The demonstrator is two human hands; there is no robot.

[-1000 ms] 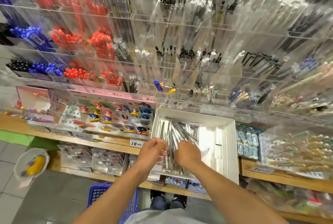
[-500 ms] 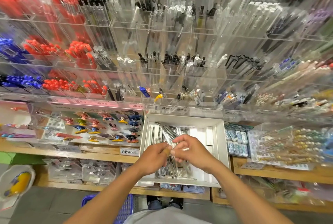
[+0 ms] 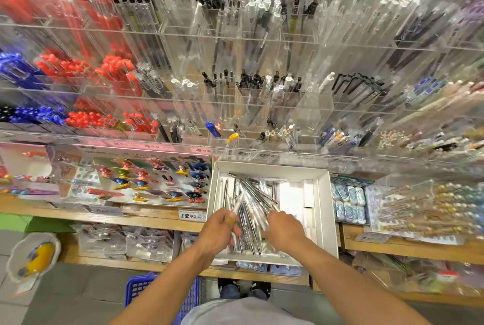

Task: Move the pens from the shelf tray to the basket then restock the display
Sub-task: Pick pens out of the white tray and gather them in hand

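Observation:
A white shelf tray (image 3: 323, 209) sits on the wooden shelf and holds several clear wrapped pens (image 3: 251, 193) piled in its left half. My left hand (image 3: 218, 230) grips a few of these pens at the tray's near left, one white pen sticking up past my fingers. My right hand (image 3: 284, 229) is beside it over the tray's near middle, fingers curled round more pens. A blue basket (image 3: 138, 290) stands on the floor below my left forearm, partly hidden by it.
Clear acrylic display bins (image 3: 235, 89) of red, blue, black and clear pens fill the wall above. Carded clips (image 3: 157, 183) lie left of the tray, small packets (image 3: 348, 201) and beaded pens (image 3: 424, 209) to the right. A white bag (image 3: 34, 259) hangs low left.
The view tilted up slightly. My two hands, close together over the pens half a second ago, have drawn a little apart, each holding pens.

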